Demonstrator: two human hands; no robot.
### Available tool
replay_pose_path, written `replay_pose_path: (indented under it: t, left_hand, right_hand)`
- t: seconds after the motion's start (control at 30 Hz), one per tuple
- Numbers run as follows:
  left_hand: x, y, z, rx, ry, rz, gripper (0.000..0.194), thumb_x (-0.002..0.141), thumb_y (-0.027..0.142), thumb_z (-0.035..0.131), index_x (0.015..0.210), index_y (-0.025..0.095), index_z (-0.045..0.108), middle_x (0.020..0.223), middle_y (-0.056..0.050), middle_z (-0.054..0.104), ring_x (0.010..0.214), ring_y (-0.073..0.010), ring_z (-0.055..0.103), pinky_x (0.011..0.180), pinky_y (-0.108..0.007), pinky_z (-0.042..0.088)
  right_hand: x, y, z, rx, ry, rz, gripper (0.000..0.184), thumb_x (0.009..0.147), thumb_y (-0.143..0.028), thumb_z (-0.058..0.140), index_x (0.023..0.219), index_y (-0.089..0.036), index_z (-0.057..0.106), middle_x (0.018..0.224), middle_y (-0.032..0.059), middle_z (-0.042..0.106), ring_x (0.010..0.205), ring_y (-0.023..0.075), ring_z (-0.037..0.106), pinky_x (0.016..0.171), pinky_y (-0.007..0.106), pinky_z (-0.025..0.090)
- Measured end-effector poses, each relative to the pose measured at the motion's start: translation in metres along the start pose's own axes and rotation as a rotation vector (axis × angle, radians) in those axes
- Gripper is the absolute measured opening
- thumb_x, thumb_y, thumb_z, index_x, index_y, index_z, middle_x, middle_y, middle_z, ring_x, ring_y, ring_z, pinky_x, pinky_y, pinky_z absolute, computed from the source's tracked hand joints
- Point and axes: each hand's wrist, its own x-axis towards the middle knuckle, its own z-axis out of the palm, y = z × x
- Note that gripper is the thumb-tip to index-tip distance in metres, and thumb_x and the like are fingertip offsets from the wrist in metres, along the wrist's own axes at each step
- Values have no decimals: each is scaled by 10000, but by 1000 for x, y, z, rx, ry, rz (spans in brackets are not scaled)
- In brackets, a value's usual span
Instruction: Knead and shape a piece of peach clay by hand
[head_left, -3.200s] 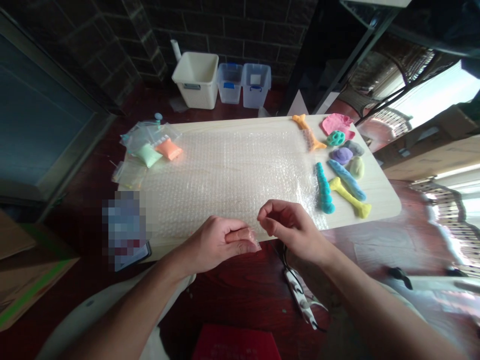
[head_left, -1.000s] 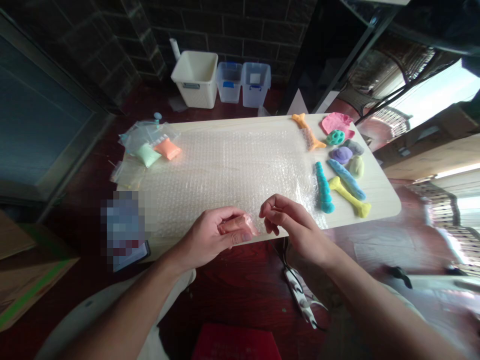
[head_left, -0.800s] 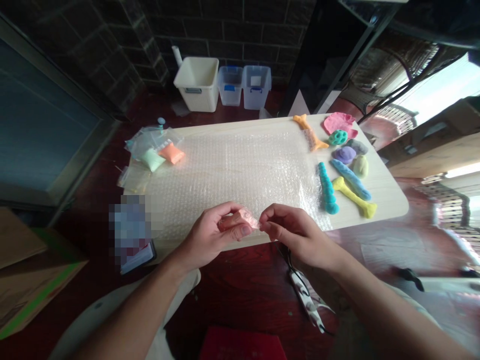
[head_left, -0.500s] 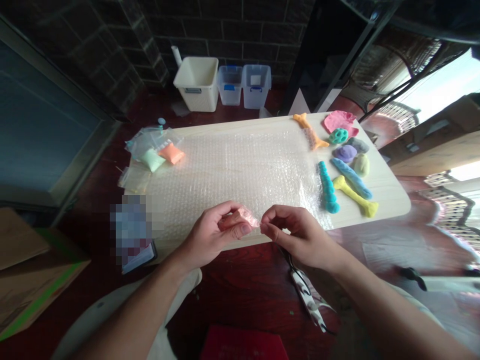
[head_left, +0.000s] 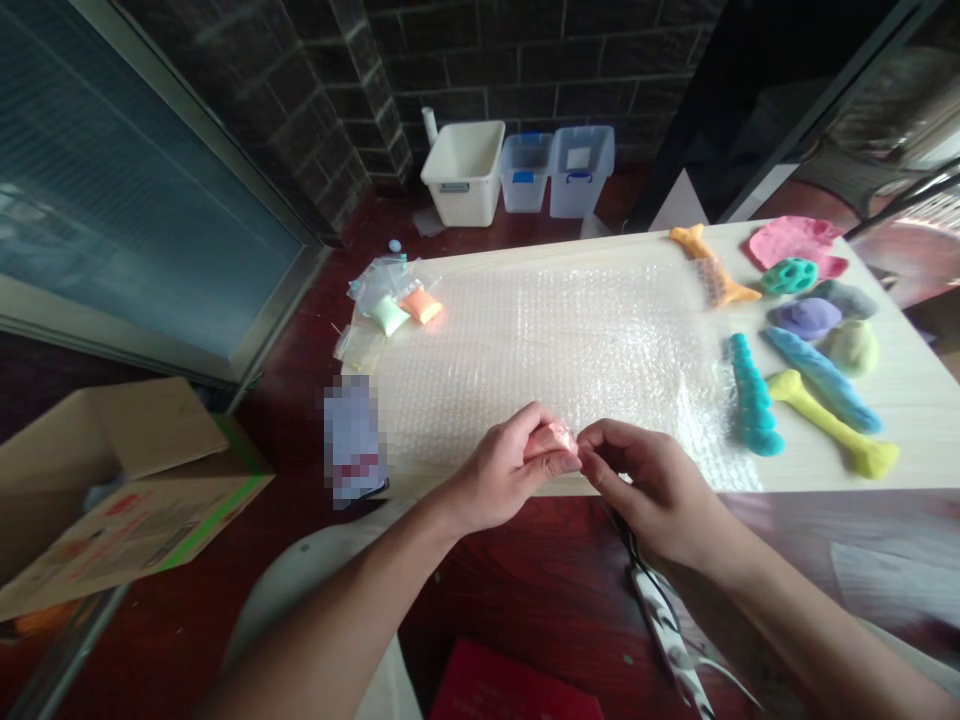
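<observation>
My left hand (head_left: pixel 491 470) is closed around a small coral-pink packet of modelling clay (head_left: pixel 550 440) in clear plastic, held over the table's near edge. Thumb and forefinger of my right hand (head_left: pixel 649 485) pinch at the packet's right end; the exact bit of plastic between them is too small to see. Below and beyond the hands lies a sheet of bubble wrap (head_left: pixel 525 350). On its far left rest a mint-green clay packet (head_left: pixel 388 315) and an orange clay packet (head_left: pixel 421 305), beside several clear plastic bags (head_left: pixel 379 278).
Shaped clay pieces stand on the table's right: an orange one (head_left: pixel 716 275), a pink one (head_left: pixel 795 243), a teal spiral (head_left: pixel 754 400), a yellow bone shape (head_left: pixel 832 425). Bins (head_left: pixel 465 180) sit by the wall. A cardboard box (head_left: pixel 142 490) is left, a power strip (head_left: pixel 671 640) below.
The view has turned left, so table and bins appear farther right and more of the cardboard box shows. Both hands keep nearly the same grip on the packet.
</observation>
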Motion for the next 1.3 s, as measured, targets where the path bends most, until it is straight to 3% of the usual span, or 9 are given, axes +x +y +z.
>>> replay_pose_path:
  t: [0.2, 0.37, 0.57, 0.77, 0.97, 1.3]
  left_hand:
    - [1, 1, 2, -11, 10, -5, 296, 954, 406, 739, 938, 195, 532, 910, -5, 579, 880, -145, 550, 849, -287, 452]
    - [0, 3, 1, -65, 46, -75, 318, 953, 445, 734, 973, 191, 545, 855, 22, 512, 732, -108, 470, 674, -248, 425]
    - [1, 5, -1, -128, 38, -96, 333, 962, 438, 724, 900, 194, 505, 844, 29, 492, 679, -89, 447, 605, -225, 401]
    - [2, 9, 0, -210, -5, -78, 300, 1016, 464, 639, 945, 187, 549, 856, 12, 528, 631, -83, 444, 556, -232, 387]
    - [1, 9, 1, -170, -10, -113, 321, 989, 488, 673, 988, 189, 559, 830, 19, 524, 642, -92, 471, 571, -236, 411]
    - [-2, 4, 3, -131, -63, -125, 294, 1011, 434, 648, 912, 202, 496, 820, 45, 410, 657, -89, 380, 551, -210, 341]
  right_hand:
    - [2, 0, -1, 5, 0, 5, 189, 1021, -357, 596, 942, -191, 641, 740, 13, 620, 639, 147, 513, 562, 279, 394]
    - [0, -3, -6, 82, 33, 5, 217, 1035, -348, 579, 892, -186, 602, 691, -28, 509, 607, 116, 428, 529, 258, 337]
    - [1, -1, -7, 223, 53, 5, 268, 1043, -401, 585, 894, -178, 594, 696, -38, 471, 609, 108, 366, 525, 261, 293]
    - [1, -1, -7, 323, 100, 42, 302, 1053, -458, 580, 920, -188, 600, 700, -33, 515, 615, 114, 445, 551, 256, 353]
    - [-1, -7, -8, 128, 84, -24, 268, 1042, -443, 618, 954, -190, 624, 773, -10, 580, 676, 127, 487, 594, 270, 377]
    - [3, -9, -6, -76, 16, -133, 198, 1069, -257, 522, 950, -176, 658, 851, 38, 679, 762, 152, 586, 711, 297, 448]
